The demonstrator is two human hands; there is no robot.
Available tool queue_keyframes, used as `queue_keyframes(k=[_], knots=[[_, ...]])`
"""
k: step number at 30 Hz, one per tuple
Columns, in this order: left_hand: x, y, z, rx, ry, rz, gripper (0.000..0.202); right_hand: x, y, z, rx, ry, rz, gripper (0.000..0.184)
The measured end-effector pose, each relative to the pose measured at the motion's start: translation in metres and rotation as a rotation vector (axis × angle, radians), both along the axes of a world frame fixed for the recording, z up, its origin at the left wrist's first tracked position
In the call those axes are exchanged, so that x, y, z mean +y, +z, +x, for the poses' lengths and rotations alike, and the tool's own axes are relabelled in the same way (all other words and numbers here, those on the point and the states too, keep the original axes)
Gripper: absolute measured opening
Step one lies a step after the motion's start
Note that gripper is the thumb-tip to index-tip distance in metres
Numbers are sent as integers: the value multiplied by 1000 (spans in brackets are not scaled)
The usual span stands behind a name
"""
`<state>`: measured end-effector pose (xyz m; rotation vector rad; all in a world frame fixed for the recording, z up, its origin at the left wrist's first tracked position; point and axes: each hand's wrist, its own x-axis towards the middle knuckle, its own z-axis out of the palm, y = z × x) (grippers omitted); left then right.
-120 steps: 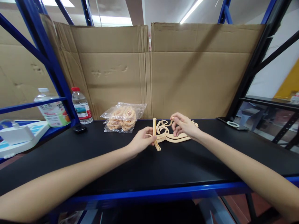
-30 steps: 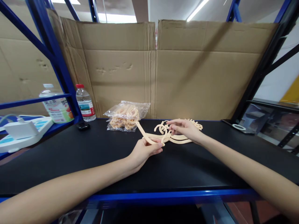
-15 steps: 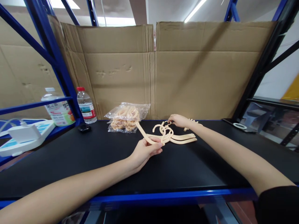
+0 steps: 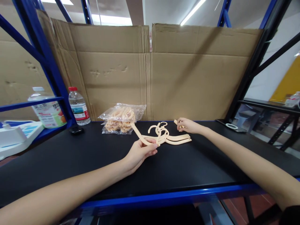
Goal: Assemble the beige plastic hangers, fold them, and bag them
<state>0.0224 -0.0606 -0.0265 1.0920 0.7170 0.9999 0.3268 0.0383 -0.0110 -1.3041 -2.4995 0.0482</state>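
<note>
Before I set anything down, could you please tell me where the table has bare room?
The table is bare between the hangers and the front edge, and between the bag and left forearm. It is crowded around the left hand, among the hangers.

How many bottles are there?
2: a large, white-capped clear plastic bottle behind the blue metal bar, and a smaller, red-capped clear plastic bottle to its right. A blurry pale thing on the right black shelf might be another.
</note>
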Motion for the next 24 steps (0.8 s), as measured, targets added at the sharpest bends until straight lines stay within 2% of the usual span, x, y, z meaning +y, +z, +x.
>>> queue_keyframes(k=[2,5,8,10,12,14,19,24], knots=[[0,0,0,6,-2,4,26,-4,-2,-2,149,-41,66,13],[2,-2,-2,10,-10,8,25,-18,5,-11,635,-89,80,11],[2,-3,-2,2,-16,15,24,-45,17,-31,1122,-7,-90,20],[2,-2,-2,-3,-19,13,24,-66,22,-50,1285,74,-217,25],[2,-1,-1,3,-24,5,24,-84,20,-70,1358,121,-359,24],[1,1,0,8,-29,5,24,-98,13,-87,1391,92,-461,25],[0,0,-1,-7,-43,28,25,-110,-13,-109,1416,-2,-579,26],[0,-2,-2,35,-52,62,26,-111,-19,-109,1532,44,-705,60]])
